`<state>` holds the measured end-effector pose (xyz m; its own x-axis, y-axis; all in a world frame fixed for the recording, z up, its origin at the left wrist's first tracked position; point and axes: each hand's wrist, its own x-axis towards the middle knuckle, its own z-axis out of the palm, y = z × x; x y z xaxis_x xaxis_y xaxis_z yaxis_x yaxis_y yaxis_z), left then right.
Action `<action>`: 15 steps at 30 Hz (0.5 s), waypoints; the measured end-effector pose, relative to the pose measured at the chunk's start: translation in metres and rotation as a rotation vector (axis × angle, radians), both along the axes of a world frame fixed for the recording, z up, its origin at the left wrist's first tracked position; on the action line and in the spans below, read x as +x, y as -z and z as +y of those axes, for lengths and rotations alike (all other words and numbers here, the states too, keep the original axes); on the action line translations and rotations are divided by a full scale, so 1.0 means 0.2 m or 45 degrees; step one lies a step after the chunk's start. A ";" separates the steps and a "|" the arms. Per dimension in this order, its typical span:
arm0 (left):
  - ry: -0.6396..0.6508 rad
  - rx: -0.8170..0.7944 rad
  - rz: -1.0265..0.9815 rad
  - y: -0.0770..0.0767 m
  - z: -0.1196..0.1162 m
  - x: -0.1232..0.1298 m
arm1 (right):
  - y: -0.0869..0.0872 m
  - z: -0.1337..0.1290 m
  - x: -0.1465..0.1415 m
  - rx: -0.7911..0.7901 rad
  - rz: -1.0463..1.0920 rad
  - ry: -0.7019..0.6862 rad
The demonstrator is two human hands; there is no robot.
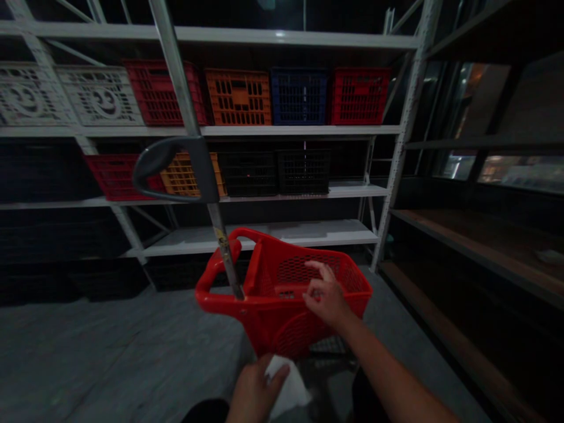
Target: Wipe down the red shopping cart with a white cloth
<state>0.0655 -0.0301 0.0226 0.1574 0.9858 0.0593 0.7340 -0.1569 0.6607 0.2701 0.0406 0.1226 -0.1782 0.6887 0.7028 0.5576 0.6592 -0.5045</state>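
Note:
A red plastic shopping cart (282, 302) stands on the floor in front of me, its basket walls pierced with a mesh pattern. My right hand (325, 295) hovers over the near rim of the basket, fingers bent and apart, with nothing visible in it. Low in the picture, my left hand (255, 389) pinches a white sheet, paper or cloth (288, 392), between thumb and fingers on the near side of the cart. A metal pole (178, 76) with a dark grey loop handle (205, 170) rises from the cart's handle end.
Behind the cart, a white metal rack (282, 130) carries several plastic crates, among them an orange crate (239, 97), a blue crate (299, 97) and a red crate (360, 97). Dark wooden shelves (476, 247) run along the right. Grey concrete floor (110, 352) lies at left.

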 end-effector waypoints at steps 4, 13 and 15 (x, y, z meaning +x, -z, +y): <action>0.004 -0.097 0.026 0.02 -0.06 0.05 | -0.15 0.10 -0.04 0.252 -0.120 0.121; -0.031 -0.213 -0.115 0.17 -0.13 0.16 | -0.08 0.35 -0.16 0.206 -0.220 0.185; -0.062 -0.268 -0.219 0.20 -0.13 0.14 | -0.04 0.35 -0.16 0.190 -0.206 0.198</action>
<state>0.0941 -0.0554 -0.0173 0.1149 0.9854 -0.1258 0.6118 0.0296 0.7905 0.2383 0.1097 0.1311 -0.1963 0.6072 0.7699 0.7235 0.6197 -0.3043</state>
